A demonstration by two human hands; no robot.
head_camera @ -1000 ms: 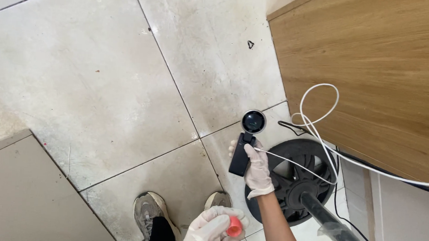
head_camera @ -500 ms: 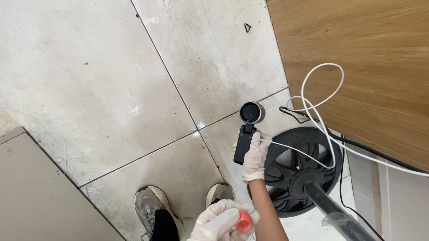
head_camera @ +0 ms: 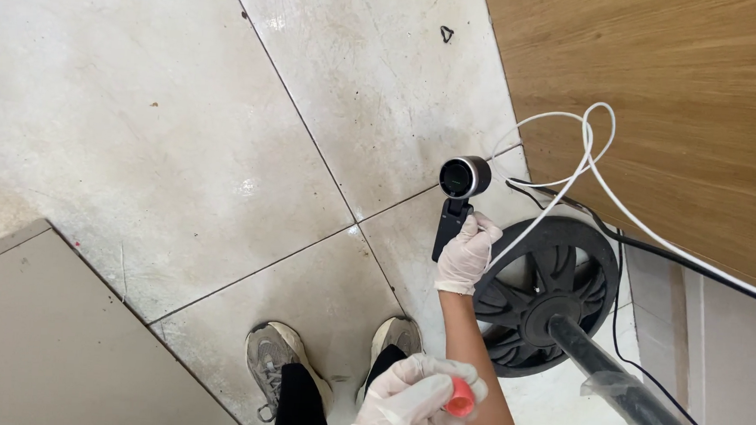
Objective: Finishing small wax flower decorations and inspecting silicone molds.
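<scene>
the gloved right hand point(head_camera: 466, 253) has its fingers wrapped around the black handle of a small round-headed camera point(head_camera: 458, 195), held out over the tiled floor point(head_camera: 183, 142) just beside a black stand base point(head_camera: 550, 299) and a white cable point(head_camera: 570, 162). the gloved left hand point(head_camera: 411, 404) is curled around a small red object point(head_camera: 460, 400), low in the view near the sneakers point(head_camera: 280, 363).
</scene>
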